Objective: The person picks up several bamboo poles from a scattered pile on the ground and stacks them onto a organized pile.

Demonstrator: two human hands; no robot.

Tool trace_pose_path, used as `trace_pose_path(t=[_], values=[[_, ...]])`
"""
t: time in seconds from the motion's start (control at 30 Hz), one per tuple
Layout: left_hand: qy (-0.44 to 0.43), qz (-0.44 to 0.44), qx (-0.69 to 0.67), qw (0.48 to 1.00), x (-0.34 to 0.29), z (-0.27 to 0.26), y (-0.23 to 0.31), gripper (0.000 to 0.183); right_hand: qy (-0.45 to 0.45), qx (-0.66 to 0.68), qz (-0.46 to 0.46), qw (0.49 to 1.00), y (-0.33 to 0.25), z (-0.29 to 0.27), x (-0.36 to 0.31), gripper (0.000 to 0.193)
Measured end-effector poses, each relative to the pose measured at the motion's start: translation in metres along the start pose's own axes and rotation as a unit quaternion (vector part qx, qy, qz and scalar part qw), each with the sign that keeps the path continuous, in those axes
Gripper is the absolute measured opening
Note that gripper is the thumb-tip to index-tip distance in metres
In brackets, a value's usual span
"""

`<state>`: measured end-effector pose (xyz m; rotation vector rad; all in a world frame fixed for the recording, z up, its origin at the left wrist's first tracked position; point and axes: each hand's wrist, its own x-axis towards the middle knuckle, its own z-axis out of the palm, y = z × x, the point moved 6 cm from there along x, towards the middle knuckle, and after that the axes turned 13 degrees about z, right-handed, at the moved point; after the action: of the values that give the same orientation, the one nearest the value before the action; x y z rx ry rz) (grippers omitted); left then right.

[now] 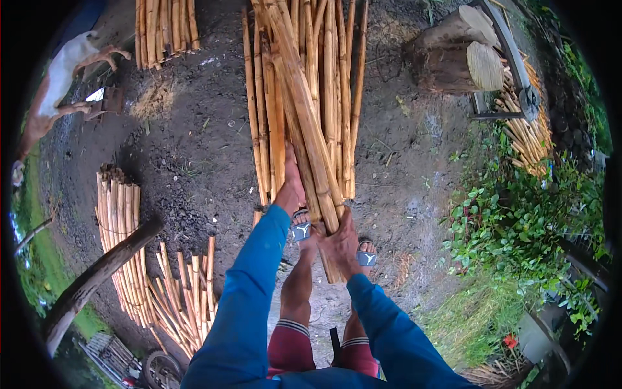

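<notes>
Several long tan bamboo poles (304,123) rise at a tilt in front of me, their near ends close to my legs. My right hand (340,241) is wrapped round these poles near their lower ends. Farther up, my left hand (293,180) grips the same poles from their left side, its fingertips hidden by the bamboo. A large pile of bamboo poles (346,129) lies on the ground beyond and beneath the held ones, pointing away from me.
Bamboo bundles lie at the far left (167,32) and near left (120,227), with loose poles (191,292) beside the latter. A wooden post (103,275) slants at left. Thick logs (453,65) and a metal frame (508,45) stand far right. Leafy plants (512,220) grow right. A goat (61,81) is far left.
</notes>
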<state>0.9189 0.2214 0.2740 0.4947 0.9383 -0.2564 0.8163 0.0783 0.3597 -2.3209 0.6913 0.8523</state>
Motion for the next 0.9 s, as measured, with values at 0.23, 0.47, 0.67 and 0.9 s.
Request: trace_pose_path(t=[0.23, 0.47, 0.67, 0.9], values=[[-0.033, 0.099, 0.144, 0.984, 0.103, -0.009, 0.069, 0.093, -0.033, 0.055, 0.019, 0.998, -0.067, 0.044, 0.074, 0.095], [-0.043, 0.122, 0.178, 0.975, 0.147, 0.023, 0.082, 0.087, -0.029, 0.084, 0.015, 0.996, -0.078, 0.069, 0.134, 0.096], [-0.048, 0.272, 0.712, 0.645, 0.180, 0.010, 0.123, 0.083, 0.004, -0.033, 0.019, 0.999, -0.081, 0.092, 0.172, 0.116], [0.094, 0.364, 0.697, 0.611, 0.192, -0.052, 0.086, 0.103, -0.039, -0.113, -0.081, 0.990, -0.046, 0.119, 0.203, 0.118]])
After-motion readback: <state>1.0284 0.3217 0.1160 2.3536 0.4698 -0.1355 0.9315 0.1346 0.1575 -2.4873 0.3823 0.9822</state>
